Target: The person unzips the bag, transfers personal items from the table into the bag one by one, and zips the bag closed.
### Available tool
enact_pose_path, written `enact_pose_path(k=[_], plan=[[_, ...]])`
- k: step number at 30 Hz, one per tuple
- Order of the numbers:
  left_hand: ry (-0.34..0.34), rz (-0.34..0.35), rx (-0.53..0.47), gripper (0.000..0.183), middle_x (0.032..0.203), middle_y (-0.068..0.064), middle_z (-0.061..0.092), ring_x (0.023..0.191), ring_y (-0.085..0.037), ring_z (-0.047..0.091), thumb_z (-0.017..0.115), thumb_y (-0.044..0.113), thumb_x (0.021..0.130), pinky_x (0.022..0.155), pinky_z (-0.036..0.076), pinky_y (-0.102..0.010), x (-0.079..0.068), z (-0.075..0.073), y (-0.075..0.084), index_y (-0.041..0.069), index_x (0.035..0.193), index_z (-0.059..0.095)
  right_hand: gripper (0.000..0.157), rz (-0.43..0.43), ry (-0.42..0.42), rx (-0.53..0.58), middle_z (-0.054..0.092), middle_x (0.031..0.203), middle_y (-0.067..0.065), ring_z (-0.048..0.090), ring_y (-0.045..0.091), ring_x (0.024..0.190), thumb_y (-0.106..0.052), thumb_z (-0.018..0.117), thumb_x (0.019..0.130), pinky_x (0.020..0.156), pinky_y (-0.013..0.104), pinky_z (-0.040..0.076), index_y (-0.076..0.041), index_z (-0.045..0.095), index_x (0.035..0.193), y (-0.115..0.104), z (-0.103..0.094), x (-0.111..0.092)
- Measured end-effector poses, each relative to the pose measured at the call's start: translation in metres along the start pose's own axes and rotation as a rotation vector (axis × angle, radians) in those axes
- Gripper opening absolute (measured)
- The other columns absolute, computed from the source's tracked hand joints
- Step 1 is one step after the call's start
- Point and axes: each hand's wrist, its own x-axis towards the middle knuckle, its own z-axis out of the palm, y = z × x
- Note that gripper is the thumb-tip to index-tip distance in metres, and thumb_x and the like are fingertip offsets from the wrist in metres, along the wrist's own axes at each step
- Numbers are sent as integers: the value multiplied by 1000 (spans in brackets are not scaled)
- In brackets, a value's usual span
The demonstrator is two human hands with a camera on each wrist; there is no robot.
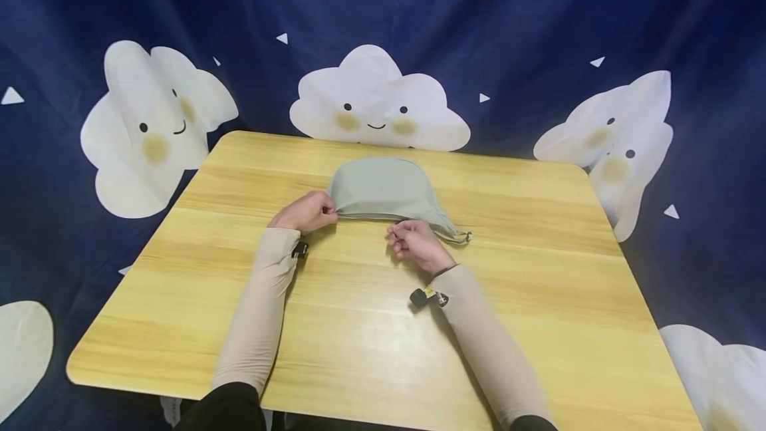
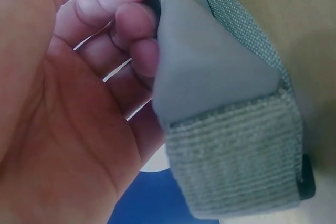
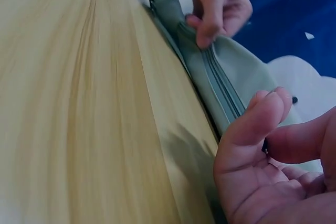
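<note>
A grey-green waist bag [image 1: 383,185] lies on the wooden table, its curved edge away from me. Its zipper [image 3: 223,80] runs along the near edge. My left hand [image 1: 308,211] pinches the bag's left end by the zipper, thumb against curled fingers. In the left wrist view, a ribbed webbing strap [image 2: 236,156] hangs from that end beside the palm. Further right along the zipper, my right hand [image 1: 415,245] pinches a small dark zipper pull [image 3: 264,146] between thumb and bent forefinger, mostly hidden by the fingers.
The bag's right end tapers to a strap with a dark buckle [image 1: 468,237] on the table. The light wood table [image 1: 359,324] has rounded corners. Behind it hangs a dark blue curtain [image 1: 389,5] with cloud faces. Each sleeved wrist carries a small black camera.
</note>
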Motion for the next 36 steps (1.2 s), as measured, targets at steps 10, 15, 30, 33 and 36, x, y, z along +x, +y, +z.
enact_pose_path(k=[10,15,30,33,36], plan=[[2,-2,14,44,60,7,34,57,-9,35,65,8,88,55,28,-21,4,1,6,21,57,36,26,12,-91,6,61,76,-1,52,6,60,-7,46,109,53,17,46,13,59,119,-1,22,15],[44,-204,111,41,68,2,45,65,-15,46,78,28,86,58,36,-27,1,-3,11,17,64,45,30,13,-82,49,62,76,-2,51,5,60,-7,48,107,53,16,44,15,57,126,-5,9,10],[32,-274,121,36,70,3,55,70,-18,52,84,33,85,59,39,-30,-6,-8,5,18,66,57,30,28,13,193,72,84,0,62,7,69,-5,53,105,62,16,56,14,56,128,7,-19,3],[34,-259,91,36,67,4,52,66,-17,50,83,30,86,58,37,-29,-5,-8,6,18,66,56,30,19,38,198,72,83,0,62,7,68,-4,53,104,62,15,55,14,55,128,6,-22,2],[35,-249,69,35,65,5,50,64,-16,48,82,27,86,56,36,-29,-5,-9,6,17,65,56,30,16,42,201,72,83,0,62,6,68,-2,53,104,62,15,55,15,55,128,5,-23,1]])
